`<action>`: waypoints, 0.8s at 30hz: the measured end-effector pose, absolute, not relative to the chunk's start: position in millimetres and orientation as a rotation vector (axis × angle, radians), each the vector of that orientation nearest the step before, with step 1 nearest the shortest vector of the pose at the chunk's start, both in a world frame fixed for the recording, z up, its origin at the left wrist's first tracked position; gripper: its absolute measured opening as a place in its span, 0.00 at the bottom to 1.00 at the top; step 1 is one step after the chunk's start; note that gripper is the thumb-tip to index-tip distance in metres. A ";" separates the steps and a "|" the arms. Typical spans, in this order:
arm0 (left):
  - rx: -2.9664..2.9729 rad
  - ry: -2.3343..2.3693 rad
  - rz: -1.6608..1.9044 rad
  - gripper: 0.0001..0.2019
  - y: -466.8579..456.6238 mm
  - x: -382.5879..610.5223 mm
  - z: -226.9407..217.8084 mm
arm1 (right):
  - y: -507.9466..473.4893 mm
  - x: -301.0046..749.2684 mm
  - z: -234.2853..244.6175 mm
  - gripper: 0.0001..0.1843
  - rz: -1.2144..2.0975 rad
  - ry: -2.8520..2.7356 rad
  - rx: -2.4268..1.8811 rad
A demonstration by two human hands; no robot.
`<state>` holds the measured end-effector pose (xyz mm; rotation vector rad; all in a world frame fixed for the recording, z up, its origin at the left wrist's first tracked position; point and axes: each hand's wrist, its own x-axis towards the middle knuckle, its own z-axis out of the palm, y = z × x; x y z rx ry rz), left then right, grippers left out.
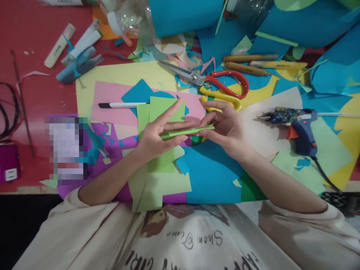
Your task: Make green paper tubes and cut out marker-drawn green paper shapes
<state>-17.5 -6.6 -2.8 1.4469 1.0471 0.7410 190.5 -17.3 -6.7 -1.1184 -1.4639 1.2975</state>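
Note:
Both my hands hold a folded strip of light green paper (189,131) edge-on above the table. My left hand (157,135) pinches its left end between thumb and lower fingers, with the index and middle fingers stretched out toward the right. My right hand (225,125) grips the strip's right end with curled fingers. Under the hands lie more light green sheets (161,108), pink paper (112,101) and blue paper (208,176).
Red-and-yellow-handled scissors (216,82) lie just beyond my hands. A blue glue gun (295,125) with its cord rests at the right. A black-capped pen (120,105) lies on the pink paper. Glue sticks (81,41), a plastic bottle (129,18), blue paper rolls (185,15) and scraps crowd the far side.

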 end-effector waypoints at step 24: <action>1.517 1.081 0.808 0.35 -9.8 -16.6 -1.9 | -18.1 188.5 -10.0 0.14 1.387 -1.354 -1.052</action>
